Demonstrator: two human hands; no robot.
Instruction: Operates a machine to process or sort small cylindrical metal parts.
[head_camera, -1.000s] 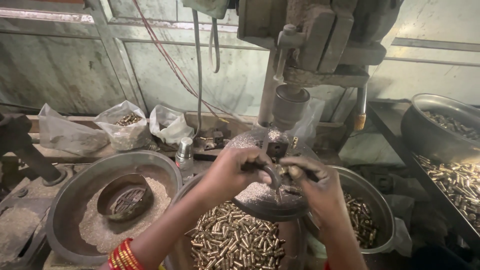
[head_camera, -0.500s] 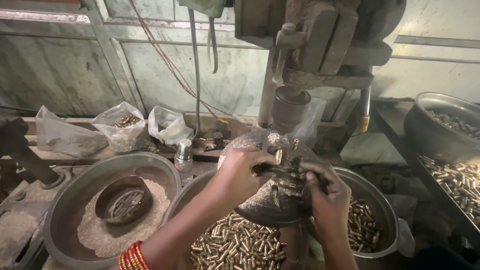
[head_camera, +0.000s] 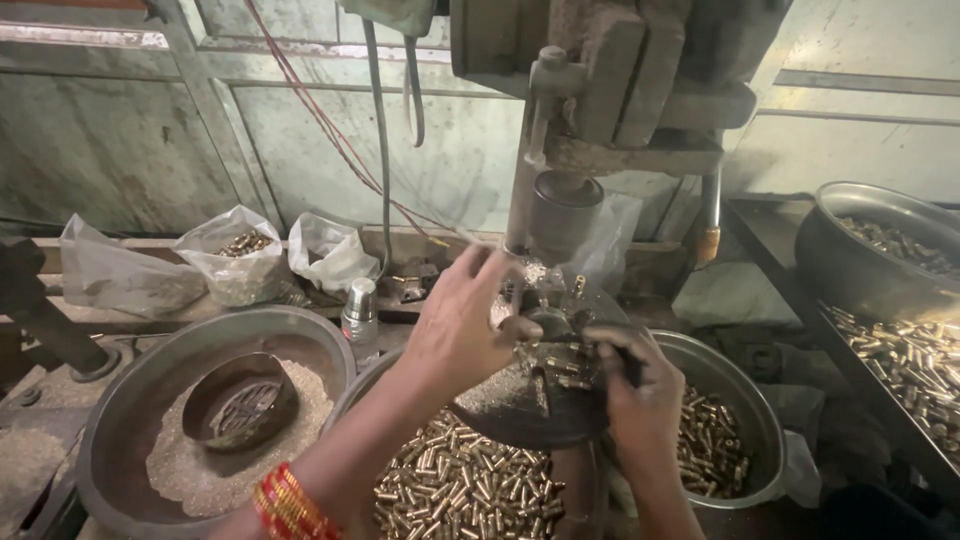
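My left hand (head_camera: 462, 328) reaches over a round dark machine plate (head_camera: 510, 412) under the drill spindle (head_camera: 560, 215), fingers spread and thumb near the small fixture with brass pieces (head_camera: 560, 352). Red and orange bangles (head_camera: 288, 500) ring that wrist. My right hand (head_camera: 642, 402) is on the plate's right edge, curled around a dark handle (head_camera: 618, 345). Below the plate a metal bowl of brass casings (head_camera: 455, 490) sits between my arms.
A second bowl of casings (head_camera: 722, 430) is at the right. At the left, a large basin of metal shavings (head_camera: 130, 420) holds a small sieve (head_camera: 240, 402). Plastic bags (head_camera: 235, 265), a small bottle (head_camera: 360, 312), a tray (head_camera: 905, 362) and a pan (head_camera: 860, 262) of casings surround the machine.
My left hand has opened and lifted its fingers toward the spindle. My right hand has slid slightly down and right along the plate's edge.
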